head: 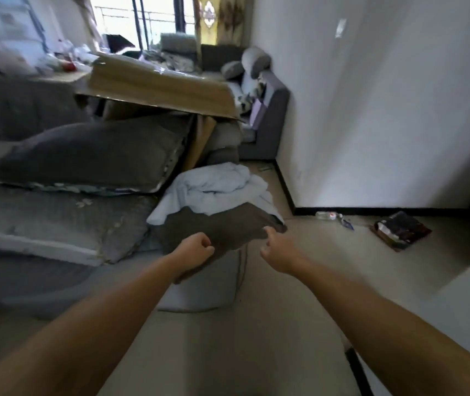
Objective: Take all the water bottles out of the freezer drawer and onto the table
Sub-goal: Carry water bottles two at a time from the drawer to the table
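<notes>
Both my arms reach forward over the floor. My left hand (pixel 196 248) is curled into a loose fist with nothing in it, in front of a dark brown cushion (pixel 216 227). My right hand (pixel 278 248) hangs just right of that cushion, fingers loosely bent, holding nothing. A clear plastic water bottle (pixel 326 215) lies on its side on the floor by the black skirting, well right of my right hand. No freezer drawer is in view. A cluttered table (pixel 65 74) stands far back on the left.
Grey cushions (pixel 85 155) and bedding are piled on the left. A white cloth (pixel 214 187) lies behind the brown cushion. A cardboard sheet (pixel 159 87) leans over the sofa (pixel 268 118). A dark mat (pixel 401 230) lies near the white wall (pixel 385 110).
</notes>
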